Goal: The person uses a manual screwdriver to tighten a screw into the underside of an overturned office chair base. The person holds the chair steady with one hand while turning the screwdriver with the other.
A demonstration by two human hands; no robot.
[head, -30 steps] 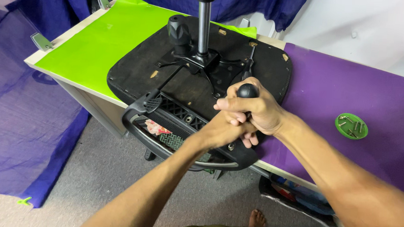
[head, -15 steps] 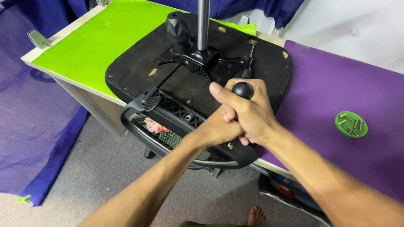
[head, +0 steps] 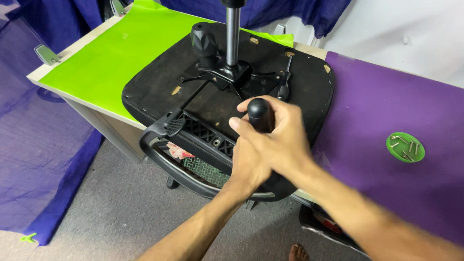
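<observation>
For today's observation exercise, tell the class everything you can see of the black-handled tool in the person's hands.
The black-handled tool shows only a rounded, matte black grip that looks like plastic or rubber, standing roughly upright. The right hand wraps around it, and the left hand presses in just below. Its shaft and tip are hidden behind the hands. It is held over the black underside of an upturned chair seat lying on the table, near the front edge of the seat.
</observation>
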